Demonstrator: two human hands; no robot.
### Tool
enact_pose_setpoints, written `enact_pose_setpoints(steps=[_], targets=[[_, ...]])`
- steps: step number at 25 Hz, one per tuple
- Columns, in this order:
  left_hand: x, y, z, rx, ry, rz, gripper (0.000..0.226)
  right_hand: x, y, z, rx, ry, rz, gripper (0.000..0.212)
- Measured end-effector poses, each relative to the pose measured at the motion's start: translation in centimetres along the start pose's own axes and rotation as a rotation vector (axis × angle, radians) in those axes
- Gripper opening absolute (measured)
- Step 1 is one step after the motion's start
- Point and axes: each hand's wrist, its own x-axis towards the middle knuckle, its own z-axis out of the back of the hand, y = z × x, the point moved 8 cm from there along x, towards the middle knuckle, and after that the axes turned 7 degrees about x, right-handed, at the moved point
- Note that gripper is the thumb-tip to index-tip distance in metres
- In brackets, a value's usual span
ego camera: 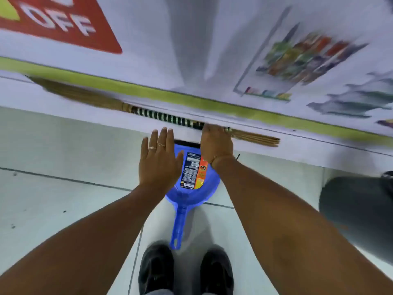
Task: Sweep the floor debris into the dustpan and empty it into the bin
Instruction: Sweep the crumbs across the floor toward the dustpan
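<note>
A blue dustpan [192, 189] with a printed label lies on the tiled floor in front of my shoes, its handle pointing toward me. A stick broom [161, 116] with a black-and-white banded grip lies along the foot of a printed wall panel. My right hand [215, 141] reaches over the dustpan's far end, fingers curled around the broom's grip. My left hand [158, 161] hovers flat and open above the dustpan's left edge, holding nothing. Small dark specks of debris [13, 226] lie on the floor at the left.
A printed wall panel [212, 50] with a green stripe stands directly ahead. A dark rounded bin [359, 211] sits at the right edge. My two black shoes [185, 271] stand just behind the dustpan handle. Pale floor tiles [63, 145] extend to the left.
</note>
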Motion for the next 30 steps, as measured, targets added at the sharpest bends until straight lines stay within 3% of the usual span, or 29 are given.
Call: enact_pose_setpoints(steps=[7,13,17,21,25,27,30], targets=[[3.5,2.6,-8.1,0.046,-0.007,-0.017,0.06,8.0,-0.3,-7.9,-0.144,0.097,-0.001,0.057],[1.3,2.4,-6.1,0.078,-0.021,-0.068,0.062,4.8,0.8,-5.0,-0.368,-0.117,-0.028,0.044],[-3.1,3.1,0.0,0.05,0.017,-0.008,0.062,-1.2,3.6,-0.8,-0.104,0.095,0.047,0.051],[-8.7,4.0,8.5,-0.027,0.022,0.07,0.058,-8.3,7.0,6.7,-0.018,0.247,0.025,0.06],[-14.4,6.5,17.1,-0.091,0.03,0.144,0.056,-17.6,12.7,12.2,0.034,0.502,0.045,0.069],[-17.8,7.9,20.6,-0.091,0.036,0.161,0.059,-22.8,15.2,13.5,0.153,0.573,-0.045,0.063],[-23.0,10.2,23.1,-0.108,0.095,0.154,0.057,-29.0,18.5,14.6,0.299,0.522,-0.2,0.044]])
